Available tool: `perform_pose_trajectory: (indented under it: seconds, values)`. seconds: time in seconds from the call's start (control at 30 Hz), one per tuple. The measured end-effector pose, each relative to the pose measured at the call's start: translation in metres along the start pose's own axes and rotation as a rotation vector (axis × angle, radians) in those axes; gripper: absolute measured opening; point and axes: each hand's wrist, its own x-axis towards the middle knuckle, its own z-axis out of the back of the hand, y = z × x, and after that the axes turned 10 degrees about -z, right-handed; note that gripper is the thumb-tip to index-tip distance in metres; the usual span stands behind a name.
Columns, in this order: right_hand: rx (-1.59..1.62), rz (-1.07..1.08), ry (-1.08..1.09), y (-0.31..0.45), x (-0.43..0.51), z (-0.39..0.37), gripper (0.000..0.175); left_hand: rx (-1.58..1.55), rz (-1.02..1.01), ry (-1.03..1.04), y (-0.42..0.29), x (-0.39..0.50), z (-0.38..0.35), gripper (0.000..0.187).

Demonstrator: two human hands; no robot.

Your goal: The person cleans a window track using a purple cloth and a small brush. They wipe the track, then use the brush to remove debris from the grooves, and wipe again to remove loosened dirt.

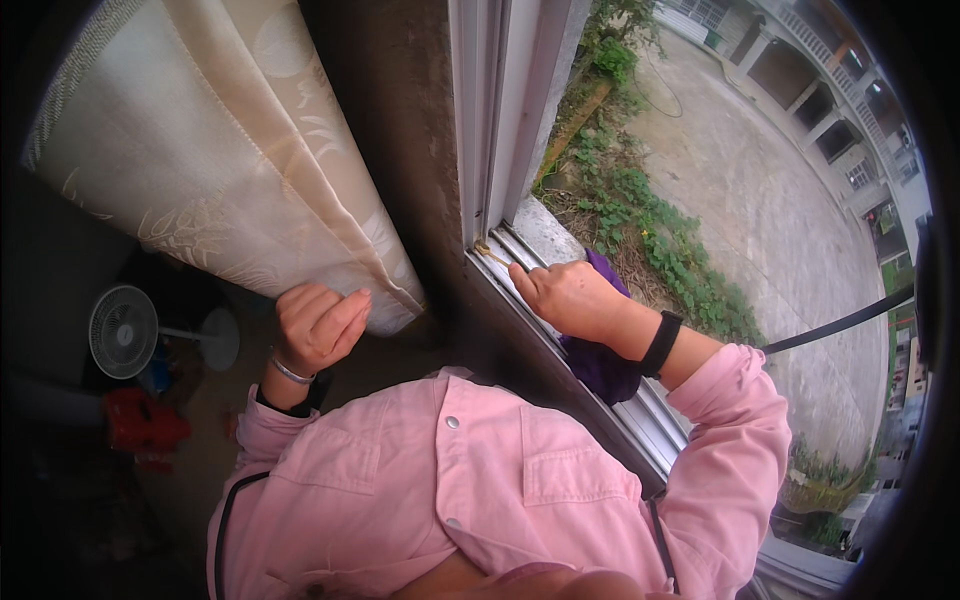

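Note:
My right hand point(574, 300), with a black band at the wrist, grips a thin yellowish tool point(493, 256). The tool's wider tip rests in the corner of a metal sliding-window track point(532, 289); its exact kind is too small to tell. Bunched purple cloth point(609, 371) lies over the sill and track beneath my right forearm. My left hand point(319, 328) is curled closed in front of the lower edge of a cream patterned curtain point(247, 157). Nothing shows between its fingers.
Upright window frame point(491, 112) rises from the track's far end, beside a dark wall edge point(397, 97). At lower left stand a white fan point(124, 331) and a red object point(146, 420). Outside are green plants point(637, 206) and a concrete yard point(757, 187).

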Motion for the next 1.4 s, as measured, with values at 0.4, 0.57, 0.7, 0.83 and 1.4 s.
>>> perform_pose_trajectory:
  seconds: [0.4, 0.57, 0.7, 0.83, 1.4]
  values:
    - [0.161, -0.548, -0.044, -0.003, -0.045, 0.045, 0.033, -0.016, -0.041, 0.006, 0.000, 0.008, 0.002, 0.029]
    - [0.294, -0.250, 0.015, -0.001, -0.027, 0.034, 0.028, -0.035, -0.053, 0.005, 0.000, 0.010, 0.001, 0.026]
    - [0.315, -0.175, 0.034, -0.004, -0.016, 0.023, 0.018, -0.019, -0.039, 0.013, 0.000, 0.006, 0.003, 0.024]
    - [0.296, -0.102, 0.049, -0.016, 0.003, 0.013, 0.018, -0.021, -0.012, 0.007, 0.002, -0.001, 0.006, 0.024]
    - [0.210, -0.496, -0.265, -0.009, -0.043, 0.034, 0.034, -0.034, -0.049, 0.025, 0.000, 0.011, -0.005, 0.025]
